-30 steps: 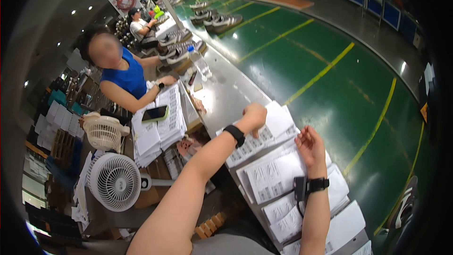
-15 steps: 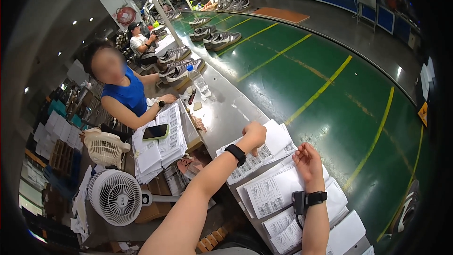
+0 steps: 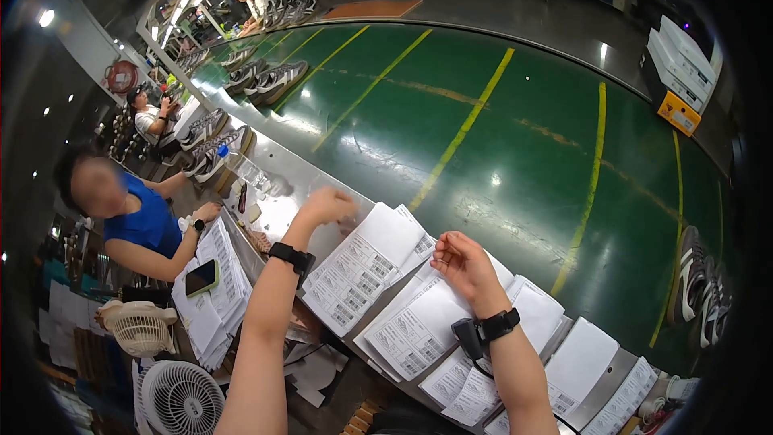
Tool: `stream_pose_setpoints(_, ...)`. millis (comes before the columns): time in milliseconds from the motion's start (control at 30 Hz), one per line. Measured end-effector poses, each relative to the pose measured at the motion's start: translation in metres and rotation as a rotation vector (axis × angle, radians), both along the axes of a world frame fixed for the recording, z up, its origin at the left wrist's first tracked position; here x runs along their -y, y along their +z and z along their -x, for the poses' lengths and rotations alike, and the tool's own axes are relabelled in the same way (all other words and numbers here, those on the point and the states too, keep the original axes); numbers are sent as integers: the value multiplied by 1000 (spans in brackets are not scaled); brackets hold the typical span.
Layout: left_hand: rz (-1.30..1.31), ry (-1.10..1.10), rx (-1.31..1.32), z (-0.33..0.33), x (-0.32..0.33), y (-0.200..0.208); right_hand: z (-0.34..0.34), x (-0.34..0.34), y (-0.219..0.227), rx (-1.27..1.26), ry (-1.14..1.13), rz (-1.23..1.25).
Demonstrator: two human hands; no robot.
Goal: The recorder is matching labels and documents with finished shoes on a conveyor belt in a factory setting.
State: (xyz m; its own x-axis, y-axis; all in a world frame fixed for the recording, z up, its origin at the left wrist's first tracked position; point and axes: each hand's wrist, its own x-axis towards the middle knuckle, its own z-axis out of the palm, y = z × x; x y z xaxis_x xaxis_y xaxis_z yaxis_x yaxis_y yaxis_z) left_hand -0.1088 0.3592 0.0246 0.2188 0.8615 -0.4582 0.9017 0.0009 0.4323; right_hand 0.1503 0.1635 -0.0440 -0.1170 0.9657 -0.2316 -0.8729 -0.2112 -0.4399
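My left hand (image 3: 328,206) hovers over the metal edge of the table, just beyond a stack of printed label sheets (image 3: 354,278). Its fingers are smeared by motion, so their grip does not show. Above the neighbouring stack of white sheets (image 3: 419,330), my right hand (image 3: 469,270) has its fingers loosely curled and apart, with nothing visible in them. Both wrists wear black bands, and a small black device (image 3: 467,337) is attached at the right one. More label sheets (image 3: 460,387) lie beneath my right forearm, and white paper stacks (image 3: 581,358) continue to its right.
A green conveyor belt (image 3: 483,153) with yellow lines carries grey sneakers (image 3: 278,80). To the left are a clear bottle (image 3: 245,167), a co-worker in blue (image 3: 145,217), a phone (image 3: 202,277) on papers, and two fans (image 3: 183,403). Boxes (image 3: 680,72) stand far right.
My left hand has lifted off the label sheets and moved toward the far side of the table. The view has swung right, bringing boxes and more paper stacks into sight. My right hand stays over the stacks.
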Motion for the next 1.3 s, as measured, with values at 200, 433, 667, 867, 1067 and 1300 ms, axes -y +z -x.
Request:
stream_pose_setpoints(200, -127, 240, -260, 67, -43, -70, 8, 1, 11, 15, 20, 21)
stream_pose_setpoints(433, 87, 25, -365, 68, -49, -42, 9, 0, 16, 38, 11, 46)
stream_pose_setpoints(667, 129, 65, -368, 67, -47, -41, 6, 2, 15, 38, 23, 29)
stream_pose_setpoints(867, 73, 111, -299, 72, -39, -48, 7, 2, 11, 21, 29, 8)
stream_pose_setpoints(1067, -39, 95, -287, 77, -41, -49, 8, -2, 8, 23, 29, -13)
stream_pose_setpoints(1300, -124, -12, -272, 77, -43, -31, 10, -2, 1, 3, 49, -32)
